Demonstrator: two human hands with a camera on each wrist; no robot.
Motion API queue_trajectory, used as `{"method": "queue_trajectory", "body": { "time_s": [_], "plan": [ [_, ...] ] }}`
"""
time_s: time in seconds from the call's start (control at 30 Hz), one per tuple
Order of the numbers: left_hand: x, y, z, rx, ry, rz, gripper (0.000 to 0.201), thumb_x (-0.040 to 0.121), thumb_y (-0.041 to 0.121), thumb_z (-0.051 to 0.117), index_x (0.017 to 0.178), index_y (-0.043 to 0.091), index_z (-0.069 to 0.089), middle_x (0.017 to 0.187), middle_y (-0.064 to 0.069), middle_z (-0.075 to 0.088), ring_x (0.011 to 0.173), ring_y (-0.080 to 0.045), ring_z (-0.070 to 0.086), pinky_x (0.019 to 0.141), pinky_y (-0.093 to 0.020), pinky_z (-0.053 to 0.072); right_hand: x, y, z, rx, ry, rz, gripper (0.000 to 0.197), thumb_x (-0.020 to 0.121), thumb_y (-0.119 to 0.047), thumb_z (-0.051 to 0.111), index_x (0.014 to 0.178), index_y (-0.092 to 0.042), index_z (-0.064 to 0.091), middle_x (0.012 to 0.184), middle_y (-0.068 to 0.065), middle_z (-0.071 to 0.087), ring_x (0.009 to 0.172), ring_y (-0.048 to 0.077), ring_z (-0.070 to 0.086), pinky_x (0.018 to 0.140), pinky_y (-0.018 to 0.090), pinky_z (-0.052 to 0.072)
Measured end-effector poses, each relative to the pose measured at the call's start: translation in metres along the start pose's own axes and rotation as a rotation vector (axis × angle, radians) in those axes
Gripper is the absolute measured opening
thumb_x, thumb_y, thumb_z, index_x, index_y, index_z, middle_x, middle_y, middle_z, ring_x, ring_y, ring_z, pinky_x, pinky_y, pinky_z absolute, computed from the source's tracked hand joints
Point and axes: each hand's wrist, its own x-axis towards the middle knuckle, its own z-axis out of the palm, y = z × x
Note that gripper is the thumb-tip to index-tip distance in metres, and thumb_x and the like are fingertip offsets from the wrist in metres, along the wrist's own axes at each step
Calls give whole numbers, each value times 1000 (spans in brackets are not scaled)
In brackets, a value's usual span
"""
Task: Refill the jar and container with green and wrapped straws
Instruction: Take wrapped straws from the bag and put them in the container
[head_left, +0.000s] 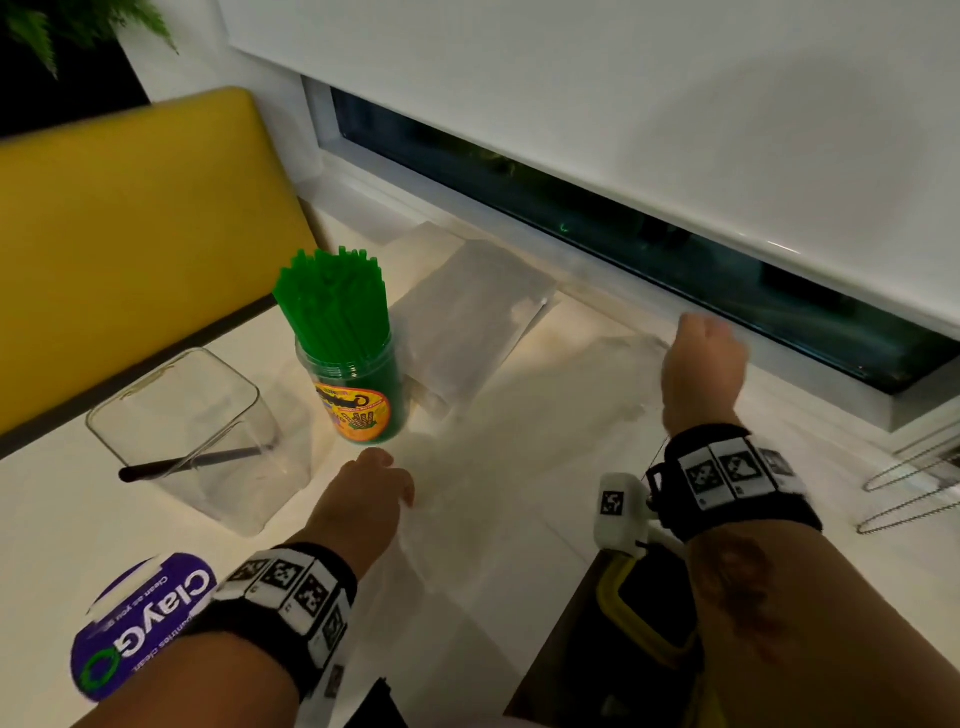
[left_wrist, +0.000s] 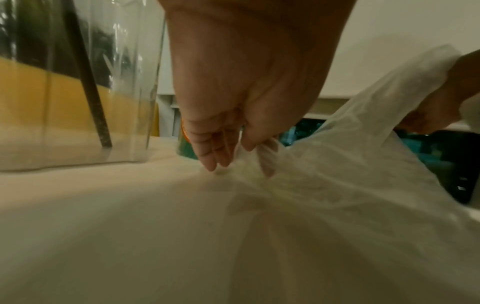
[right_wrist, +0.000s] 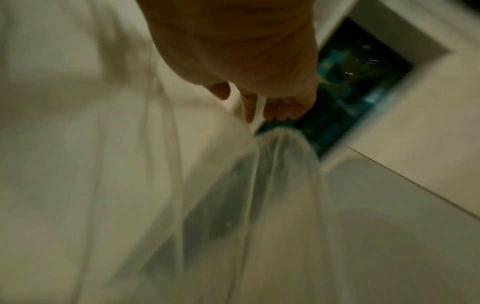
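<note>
1. Left hand (head_left: 371, 493) low, forearm reaching forward from the lower left; wrist wears a black band with square markers; fingers (left_wrist: 207, 152) point down, thumb closed against them — pinching a bunch of thin translucent plastic (left_wrist: 324, 185).
2. Right hand (head_left: 704, 364) raised and further forward, back of hand towards the head camera; fingers (right_wrist: 249, 109) curled, gripping the other end of the same plastic; picture blurred, exact finger layout unclear.
3. Right wrist carries the same marker band, plus a small white tagged block on its inner side; both forearms bare — hands well apart, film stretched between them.
</note>
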Motion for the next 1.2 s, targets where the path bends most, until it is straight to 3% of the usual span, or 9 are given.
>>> {"method": "queue_trajectory", "body": {
  "time_s": [0.1, 0.27, 0.4, 0.5, 0.7, 0.83, 0.97, 1.1, 1.2],
  "plan": [
    [-8, 9, -5, -9, -58, -98, 35, 95, 0, 34, 119, 8, 58, 123, -11, 55, 111, -31, 53, 95, -39, 46, -8, -43, -18, 65, 80, -298, 32, 94, -22, 42, 75, 1, 55, 68, 19, 48, 65, 24, 43, 60, 31, 37],
    [-3, 19, -11, 315, -112, 50, 33, 99, 36, 48, 117, 9, 53, 119, -12, 51, 109, -30, 53, 91, -39, 46, -67, -66, 16, -421, -503, -866, 29, 94, -34, 57, 119, -20, 63, 104, 1, 65, 94, 19, 59, 80, 29, 46],
    [-4, 21, -21, 51, -84, -42, 33, 79, 34, 73, 84, 17, 46, 93, -4, 55, 76, -20, 52, 64, -32, 43, -93, -3, 72, -975, -923, -590, 63, 85, -36, 68, 140, -20, 41, 132, 10, 46, 120, 31, 48, 96, 42, 47],
    [-4, 33, -37, -591, -112, -101, 28, 82, 11, 73, 74, 15, 47, 69, -6, 57, 58, -18, 56, 59, -32, 53, -93, 13, 82, -1096, -1041, -526, 81, 73, -38, 80, 141, -22, 40, 135, 7, 39, 122, 31, 45, 98, 47, 48],
    [12, 98, -65, -1501, -214, 114, 27, 96, -2, 50, 114, 17, 52, 100, -7, 65, 87, -16, 67, 81, -28, 56, -82, 9, 64, -593, -1294, -193, 60, 85, -37, 73, 138, -17, 53, 134, 6, 57, 123, 26, 53, 110, 43, 39],
    [28, 108, -33, -1080, -151, 370, 68, 87, 11, 63, 146, 13, 29, 145, -8, 48, 129, -14, 52, 103, -25, 44, -88, 32, 63, 43, -1162, 286, 25, 100, -9, 46, 117, 2, 62, 89, 10, 70, 74, 18, 67, 75, 30, 58],
    [32, 99, 16, -545, -212, 445, 83, 86, 63, 41, 156, 27, 17, 162, 7, 24, 149, -8, 20, 124, -34, 14, -86, 44, 52, 429, -1062, 628, 30, 102, -15, 39, 102, -3, 66, 88, 11, 70, 73, 21, 68, 68, 32, 55],
    [49, 91, 56, 64, -287, 530, 74, 94, 62, 28, 155, 20, 26, 163, -6, 20, 151, -30, 15, 123, -46, 11, -76, 38, 39, -169, -1081, 274, 18, 97, -16, 55, 105, -3, 66, 96, 16, 68, 87, 30, 65, 93, 44, 53],
    [54, 93, 70, 426, -261, 495, 72, 97, 55, 31, 156, 16, 20, 164, -16, 11, 150, -37, 8, 122, -52, 10, -59, 17, 25, -540, -585, -223, 26, 88, -19, 65, 112, -15, 55, 119, 10, 60, 103, 25, 60, 85, 31, 51]
  ]
}}
